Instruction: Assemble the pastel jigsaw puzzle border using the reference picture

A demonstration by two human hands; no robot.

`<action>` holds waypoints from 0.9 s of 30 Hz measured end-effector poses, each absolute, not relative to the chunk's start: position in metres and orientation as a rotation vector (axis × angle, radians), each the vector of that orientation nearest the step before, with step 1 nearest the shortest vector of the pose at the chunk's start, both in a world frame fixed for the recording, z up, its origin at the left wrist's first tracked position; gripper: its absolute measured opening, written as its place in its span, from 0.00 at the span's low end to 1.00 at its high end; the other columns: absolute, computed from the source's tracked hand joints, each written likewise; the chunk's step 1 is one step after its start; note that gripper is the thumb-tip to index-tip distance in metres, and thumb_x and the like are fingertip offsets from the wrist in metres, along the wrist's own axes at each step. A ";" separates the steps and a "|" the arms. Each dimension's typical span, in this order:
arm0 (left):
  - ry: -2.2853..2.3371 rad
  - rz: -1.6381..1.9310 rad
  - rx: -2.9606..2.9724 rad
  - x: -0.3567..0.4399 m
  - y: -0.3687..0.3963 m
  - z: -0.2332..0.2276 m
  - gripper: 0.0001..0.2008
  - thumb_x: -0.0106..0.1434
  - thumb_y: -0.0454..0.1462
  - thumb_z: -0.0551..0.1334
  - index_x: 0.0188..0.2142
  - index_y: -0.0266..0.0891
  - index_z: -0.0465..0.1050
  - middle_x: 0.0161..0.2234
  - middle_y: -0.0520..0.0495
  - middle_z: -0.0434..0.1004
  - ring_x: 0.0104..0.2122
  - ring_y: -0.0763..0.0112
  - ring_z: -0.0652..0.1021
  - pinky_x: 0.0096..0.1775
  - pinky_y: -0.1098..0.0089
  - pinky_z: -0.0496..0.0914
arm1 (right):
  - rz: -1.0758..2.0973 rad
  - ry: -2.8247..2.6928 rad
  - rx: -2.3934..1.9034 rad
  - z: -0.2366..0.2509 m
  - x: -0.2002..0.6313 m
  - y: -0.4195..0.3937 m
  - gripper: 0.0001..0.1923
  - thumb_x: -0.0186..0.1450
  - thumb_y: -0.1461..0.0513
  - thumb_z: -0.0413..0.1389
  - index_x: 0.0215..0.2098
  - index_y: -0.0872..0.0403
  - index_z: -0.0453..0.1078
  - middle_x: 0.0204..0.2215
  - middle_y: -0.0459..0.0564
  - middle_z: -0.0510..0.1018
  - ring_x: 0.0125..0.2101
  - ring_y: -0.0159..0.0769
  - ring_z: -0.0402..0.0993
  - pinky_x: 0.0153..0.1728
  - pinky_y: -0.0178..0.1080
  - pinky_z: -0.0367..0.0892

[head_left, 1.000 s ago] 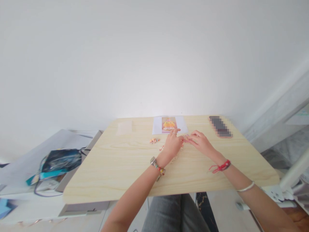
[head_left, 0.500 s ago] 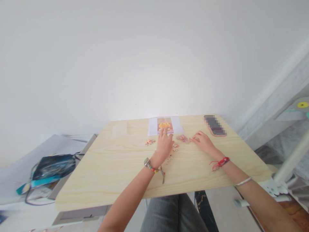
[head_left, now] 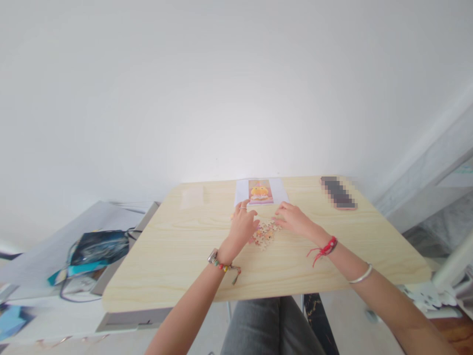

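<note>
A heap of small jigsaw puzzle pieces (head_left: pixel 264 235) lies on the table between my two hands. My left hand (head_left: pixel 242 225) is at the left side of the heap, fingers spread, thumb near the pieces. On the other side, my right hand (head_left: pixel 294 218) has bent fingers and thumb apart over the heap's right edge; whether a fingertip touches a piece is hard to see. Just beyond the hands lies a white sheet with a printed picture (head_left: pixel 260 191) of a yellow figure. My left hand partly covers pieces at its far left.
The pale wooden table (head_left: pixel 158 264) stands against a white wall. A phone (head_left: pixel 338 193) lies at the back right, a translucent flat sheet (head_left: pixel 192 197) at the back left. Left of the table is a dark bag (head_left: pixel 99 248) on a lower surface.
My right hand has moved left, and the pieces that lay by it are now with the heap in the middle. My left hand has shifted left, uncovering the printed picture. The view has turned slightly.
</note>
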State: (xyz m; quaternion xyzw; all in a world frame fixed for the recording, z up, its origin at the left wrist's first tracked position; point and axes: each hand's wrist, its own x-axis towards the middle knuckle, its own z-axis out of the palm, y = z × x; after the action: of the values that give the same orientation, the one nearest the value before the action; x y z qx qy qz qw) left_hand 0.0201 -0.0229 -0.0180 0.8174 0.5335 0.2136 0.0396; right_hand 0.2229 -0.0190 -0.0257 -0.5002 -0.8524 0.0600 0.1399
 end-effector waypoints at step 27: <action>1.561 0.840 2.629 -0.005 -0.017 -0.023 0.04 0.55 0.33 0.63 0.32 0.39 0.74 0.51 0.40 0.62 0.52 0.55 0.63 0.52 0.55 0.64 | 0.093 -2.415 -1.068 -0.019 0.169 -0.007 0.03 0.61 0.66 0.54 0.31 0.57 0.69 0.34 0.51 0.68 0.37 0.36 0.66 0.39 0.40 0.62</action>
State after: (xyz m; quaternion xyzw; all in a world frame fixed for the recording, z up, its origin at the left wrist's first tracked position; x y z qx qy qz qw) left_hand -0.0048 -0.0173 -0.0229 0.8290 0.4924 0.2648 -0.0145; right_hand 0.1692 -0.0071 -0.0190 -0.3915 -0.8858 0.0342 0.2469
